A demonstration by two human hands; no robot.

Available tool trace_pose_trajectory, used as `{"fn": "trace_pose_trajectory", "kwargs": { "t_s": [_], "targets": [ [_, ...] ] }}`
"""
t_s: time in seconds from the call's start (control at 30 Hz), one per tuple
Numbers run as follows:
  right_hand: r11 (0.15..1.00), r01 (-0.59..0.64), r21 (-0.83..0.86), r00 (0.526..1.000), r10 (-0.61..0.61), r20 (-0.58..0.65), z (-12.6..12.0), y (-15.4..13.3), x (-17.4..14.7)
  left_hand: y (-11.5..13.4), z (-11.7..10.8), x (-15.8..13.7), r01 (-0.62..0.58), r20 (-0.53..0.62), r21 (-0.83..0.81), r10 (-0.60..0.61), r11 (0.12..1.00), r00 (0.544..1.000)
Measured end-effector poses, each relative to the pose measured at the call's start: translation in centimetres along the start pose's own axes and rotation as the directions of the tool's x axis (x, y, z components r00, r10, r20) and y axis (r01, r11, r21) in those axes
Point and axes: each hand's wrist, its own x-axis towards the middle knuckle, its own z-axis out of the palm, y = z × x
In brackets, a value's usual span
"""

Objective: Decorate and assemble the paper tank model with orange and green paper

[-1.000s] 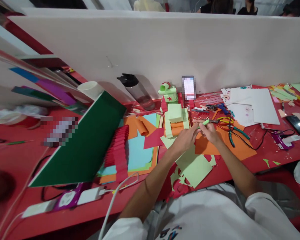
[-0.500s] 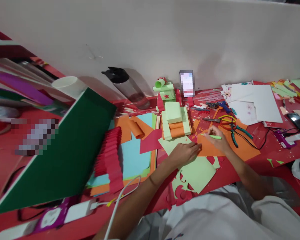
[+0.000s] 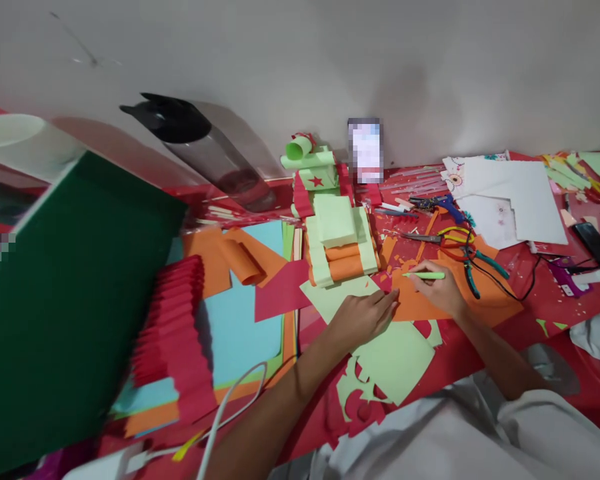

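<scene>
Between the thumb and fingers of my right hand (image 3: 437, 288) is a slim light-green pen (image 3: 427, 275). Its tip is at the upper left part of an orange paper sheet (image 3: 430, 308). My left hand (image 3: 364, 315) lies flat, fingers stretched out, with its fingertips on the left edge of that sheet. Pale green paper (image 3: 395, 363) lies under and below the left hand, beside green offcuts (image 3: 353, 387) with curved cut-outs. Just above the hands stands a green, orange and red paper model (image 3: 336, 220) with a red star.
Scissors (image 3: 430, 238), pliers (image 3: 473, 273) and a blue glue gun (image 3: 450, 207) lie right of the model. A bottle (image 3: 220, 160) and a phone (image 3: 366, 150) stand by the wall. Left are coloured sheets (image 3: 245, 333), pleated red paper (image 3: 173, 333), a green board (image 3: 70, 300) and a white cable (image 3: 215, 427).
My view has shifted, so the left-side things sit further left and look larger. The pen in my right hand now lies flatter, its tip at the orange sheet. My left hand stays in place.
</scene>
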Motion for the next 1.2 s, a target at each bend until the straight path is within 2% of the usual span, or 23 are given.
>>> {"fn": "trace_pose_trajectory", "kwargs": {
  "t_s": [0.23,0.37,0.63,0.87,1.0,1.2],
  "targets": [
    [1.0,0.005,-0.017,1.0,-0.005,-0.013,0.1,0.1,0.1,0.3,0.0,0.1,0.088,0.077,0.017,-0.089,0.996,0.993],
    [0.999,0.023,-0.039,1.0,-0.022,0.019,0.0,-0.2,0.0,0.4,-0.1,0.1,0.115,0.094,0.007,-0.115,0.993,0.989],
    [0.999,0.039,-0.03,0.989,-0.034,0.146,-0.1,-0.8,-0.4,0.4,-0.1,0.1,0.146,0.036,-0.025,-0.146,0.989,0.989],
    [0.997,0.076,-0.024,0.986,-0.072,0.154,-0.1,-1.2,-0.5,0.5,0.0,0.1,0.153,0.019,-0.017,-0.153,0.988,0.988],
    [0.999,0.04,-0.033,0.993,-0.036,0.116,0.0,-1.1,-0.5,0.5,0.0,0.1,0.159,0.014,-0.015,-0.159,0.987,0.987],
    [0.991,0.023,-0.134,0.999,-0.028,-0.039,-0.3,-1.1,-0.4,0.5,0.1,0.1,0.178,-0.003,-0.031,-0.179,0.983,0.984]
  ]
}}
